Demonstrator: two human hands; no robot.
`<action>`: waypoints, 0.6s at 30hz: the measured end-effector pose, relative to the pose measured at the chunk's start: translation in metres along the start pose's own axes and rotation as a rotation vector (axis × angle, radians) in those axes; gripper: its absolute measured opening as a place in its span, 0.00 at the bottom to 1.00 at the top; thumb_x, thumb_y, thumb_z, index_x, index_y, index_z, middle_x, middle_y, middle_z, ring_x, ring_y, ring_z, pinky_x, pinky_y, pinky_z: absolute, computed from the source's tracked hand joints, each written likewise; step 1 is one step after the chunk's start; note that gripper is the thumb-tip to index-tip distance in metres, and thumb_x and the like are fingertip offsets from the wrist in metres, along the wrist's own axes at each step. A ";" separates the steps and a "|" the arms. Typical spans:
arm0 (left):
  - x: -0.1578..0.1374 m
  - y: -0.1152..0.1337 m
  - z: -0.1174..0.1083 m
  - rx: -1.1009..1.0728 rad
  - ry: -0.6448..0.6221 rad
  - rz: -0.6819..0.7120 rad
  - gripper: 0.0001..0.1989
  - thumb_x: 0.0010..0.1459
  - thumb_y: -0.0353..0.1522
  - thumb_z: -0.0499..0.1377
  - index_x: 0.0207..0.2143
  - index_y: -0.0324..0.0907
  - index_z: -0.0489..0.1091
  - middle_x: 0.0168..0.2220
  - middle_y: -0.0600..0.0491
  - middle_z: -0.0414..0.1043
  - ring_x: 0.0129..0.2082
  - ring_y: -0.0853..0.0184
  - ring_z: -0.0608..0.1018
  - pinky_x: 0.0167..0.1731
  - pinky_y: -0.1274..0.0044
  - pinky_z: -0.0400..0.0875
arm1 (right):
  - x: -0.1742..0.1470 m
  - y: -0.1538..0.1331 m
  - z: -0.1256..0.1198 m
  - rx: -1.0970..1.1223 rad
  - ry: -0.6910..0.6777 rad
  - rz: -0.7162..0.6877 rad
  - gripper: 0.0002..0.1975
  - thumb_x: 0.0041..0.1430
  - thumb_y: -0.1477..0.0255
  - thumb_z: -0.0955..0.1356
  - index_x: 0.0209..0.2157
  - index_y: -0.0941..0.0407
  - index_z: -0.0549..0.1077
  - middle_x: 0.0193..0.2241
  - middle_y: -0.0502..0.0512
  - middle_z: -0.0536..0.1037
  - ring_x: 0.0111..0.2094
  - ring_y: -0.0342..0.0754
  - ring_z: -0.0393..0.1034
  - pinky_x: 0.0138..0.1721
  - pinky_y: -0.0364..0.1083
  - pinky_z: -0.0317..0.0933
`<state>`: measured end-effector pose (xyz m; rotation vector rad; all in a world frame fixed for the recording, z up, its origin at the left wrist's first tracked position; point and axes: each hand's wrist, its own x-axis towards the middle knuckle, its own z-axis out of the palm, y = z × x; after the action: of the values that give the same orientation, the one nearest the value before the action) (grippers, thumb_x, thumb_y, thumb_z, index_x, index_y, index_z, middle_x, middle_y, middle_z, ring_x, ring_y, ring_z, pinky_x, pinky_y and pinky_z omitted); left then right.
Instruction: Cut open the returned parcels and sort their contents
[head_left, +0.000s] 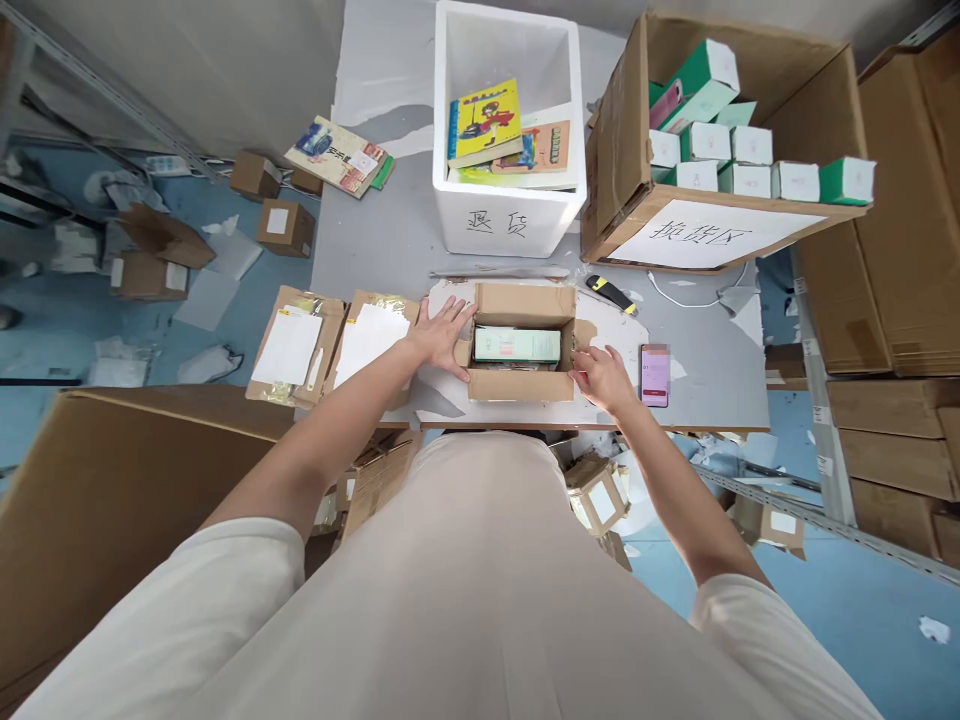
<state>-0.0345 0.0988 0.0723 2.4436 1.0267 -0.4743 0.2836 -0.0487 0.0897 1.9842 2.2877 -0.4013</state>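
An opened cardboard box (521, 386) lies in front of me near the table's edge, its flaps folded outward. Inside it rests a pale green and white carton (517, 345), with something partly hidden beneath. My left hand (441, 335) is spread at the box's left end, its fingers touching the side flap. At the right end, my right hand (600, 376) has its fingers curled and pressed together on the box's right flap. A phone (655, 376) with a lit pink screen lies just right of that hand. A black and yellow utility knife (611, 294) lies behind it.
Two flattish parcels (287, 345) with white labels lie at left. Behind stand a white foam bin (510, 222) of books and a large cardboard box (616, 180) of green-white cartons. More books (339, 156) lie at the back left. A white cable (694, 307) curves at right.
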 end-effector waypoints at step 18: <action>0.000 0.000 0.005 -0.026 0.062 -0.012 0.71 0.31 0.58 0.66 0.69 0.40 0.32 0.70 0.35 0.36 0.69 0.39 0.34 0.59 0.44 0.24 | 0.110 -0.098 0.004 -0.130 -0.169 -0.430 0.22 0.58 0.71 0.68 0.54 0.57 0.66 0.59 0.67 0.64 0.54 0.58 0.59 0.50 0.52 0.56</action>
<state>-0.0353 0.0963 0.0677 2.4442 1.0661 -0.3890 0.1700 0.0435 0.0738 1.3371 2.5431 -0.4177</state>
